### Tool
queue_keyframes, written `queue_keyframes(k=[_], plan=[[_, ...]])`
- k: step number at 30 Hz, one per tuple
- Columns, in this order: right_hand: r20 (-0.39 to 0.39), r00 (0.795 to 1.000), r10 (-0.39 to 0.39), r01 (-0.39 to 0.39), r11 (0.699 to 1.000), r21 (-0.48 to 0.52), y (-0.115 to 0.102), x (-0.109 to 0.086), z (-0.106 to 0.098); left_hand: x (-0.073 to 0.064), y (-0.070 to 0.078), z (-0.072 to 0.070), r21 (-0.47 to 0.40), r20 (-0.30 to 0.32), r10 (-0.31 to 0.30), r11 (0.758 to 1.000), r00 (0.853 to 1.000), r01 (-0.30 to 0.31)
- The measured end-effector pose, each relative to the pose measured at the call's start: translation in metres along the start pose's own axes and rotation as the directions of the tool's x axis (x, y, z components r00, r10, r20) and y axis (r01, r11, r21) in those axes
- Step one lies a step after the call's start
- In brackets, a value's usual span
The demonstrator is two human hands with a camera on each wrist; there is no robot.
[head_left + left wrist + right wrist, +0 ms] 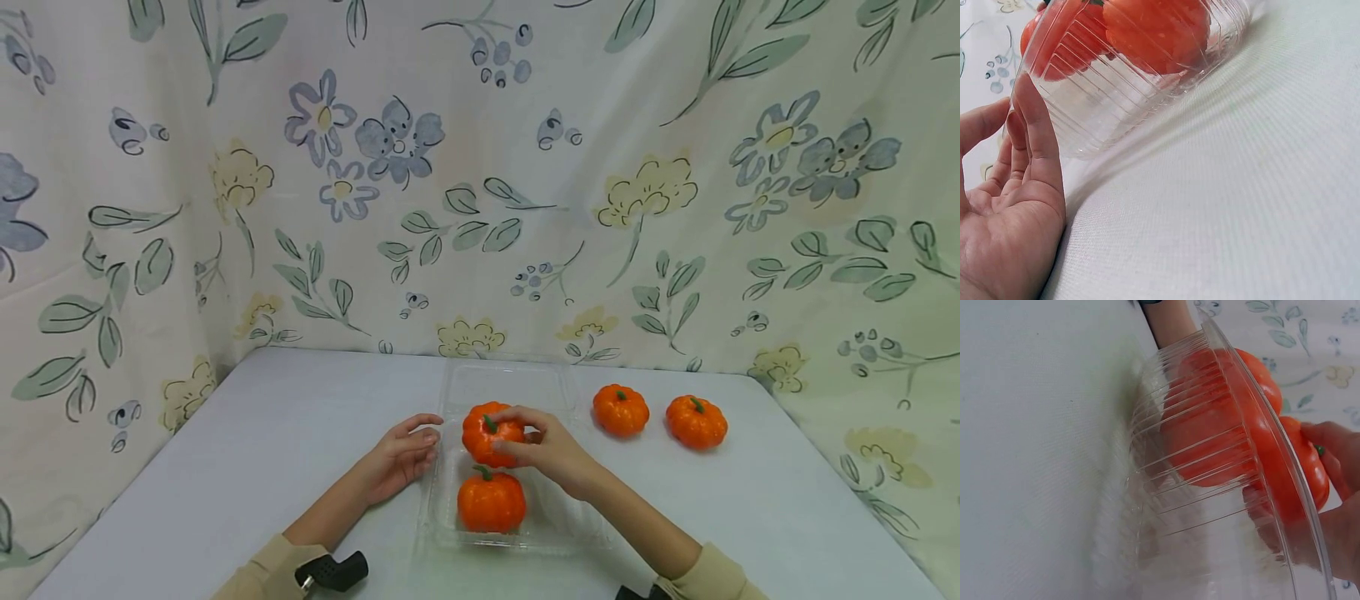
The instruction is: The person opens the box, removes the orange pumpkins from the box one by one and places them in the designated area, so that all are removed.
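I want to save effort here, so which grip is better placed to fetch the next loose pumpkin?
Probably the right grip, once it frees its held pumpkin: both loose pumpkins lie on its side of the clear container. The left grip, though without a pumpkin, is at the opposite edge.
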State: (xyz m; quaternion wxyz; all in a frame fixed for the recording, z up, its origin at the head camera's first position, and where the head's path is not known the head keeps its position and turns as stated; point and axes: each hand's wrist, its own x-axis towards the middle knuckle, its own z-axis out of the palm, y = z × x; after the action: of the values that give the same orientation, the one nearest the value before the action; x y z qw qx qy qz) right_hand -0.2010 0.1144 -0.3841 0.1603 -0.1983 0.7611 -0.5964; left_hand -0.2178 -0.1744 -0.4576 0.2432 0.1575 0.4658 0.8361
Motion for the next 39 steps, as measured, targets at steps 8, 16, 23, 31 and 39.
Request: queue_keyframes(k=[8, 16, 23, 31, 39], plan=[[-0.063, 0.998, 0.029, -0.032, 0.998, -0.049, -0.001, -0.005, -0.001, 0.0, -0.001, 0.0, 0.0, 0.011, 0.013, 1.0, 1.0, -0.013], [-0.069, 0.997, 0.022, -0.026, 0.998, -0.062, 0.0, -0.009, -0.006, 0.0, -0.002, -0.001, -0.019, 0.017, 0.021, 1.0, 1.0, -0.02], [-0.052, 0.999, -0.007, 0.003, 0.997, -0.081, 0.0, -0.014, -0.01, -0.001, -0.001, 0.0, -0.007, 0.0, 0.009, 1.0, 1.0, -0.009], [-0.048, 0.999, -0.014, 0.01, 0.997, -0.074, 0.002, -0.018, -0.011, 0.0, -0.002, -0.002, 0.024, -0.035, -0.002, 1.0, 0.999, 0.003], [-0.076, 0.997, -0.001, -0.004, 0.998, -0.065, 0.001, -0.022, -0.013, 0.0, -0.002, -0.003, 0.027, -0.032, -0.002, 1.0, 0.999, 0.003]])
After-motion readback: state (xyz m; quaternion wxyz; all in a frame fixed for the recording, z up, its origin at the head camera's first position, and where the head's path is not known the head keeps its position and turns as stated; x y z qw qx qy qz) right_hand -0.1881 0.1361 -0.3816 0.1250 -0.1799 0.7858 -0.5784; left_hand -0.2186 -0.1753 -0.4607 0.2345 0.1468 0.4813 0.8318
